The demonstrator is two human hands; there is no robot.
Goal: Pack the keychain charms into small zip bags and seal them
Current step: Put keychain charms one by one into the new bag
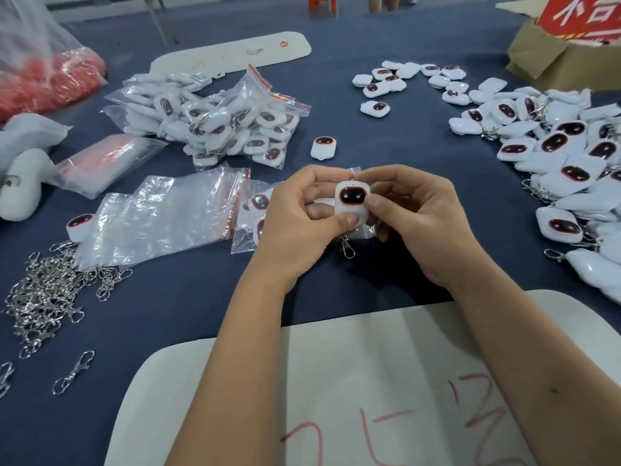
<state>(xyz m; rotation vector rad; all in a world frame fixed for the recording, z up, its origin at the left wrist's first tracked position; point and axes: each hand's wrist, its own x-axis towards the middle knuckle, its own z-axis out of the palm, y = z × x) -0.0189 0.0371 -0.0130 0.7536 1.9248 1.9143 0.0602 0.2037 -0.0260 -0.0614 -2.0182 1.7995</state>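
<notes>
**packer_newbie:** What's the trick for getting these bagged without fumbling?

**me:** Here's my setup, left to right. The loose pile of silver metal clasps [43, 294] is at my far left, and the flat stack of empty clear zip bags with red seal strips [161, 213] is just beside my left hand [295, 227]. That hand has its thumb and curled fingers pinching the lower left of the small white rounded plastic keychain charm with the dark red-rimmed face [352, 202]. My right hand [416, 223] pinches its right edge and top. The charm's up off the dark blue tablecloth [201, 314], and its silver clip [347, 247] dangles below.

**packer_newbie:** Is it in a bag already?

**me:** There's clear plastic behind it, I think, but I can't tell for sure. My advice is to tuck the clip in first so it doesn't snag the seal, then run the strip end to end. The unpacked heap of white charms [568, 163] waits on my right.
</notes>
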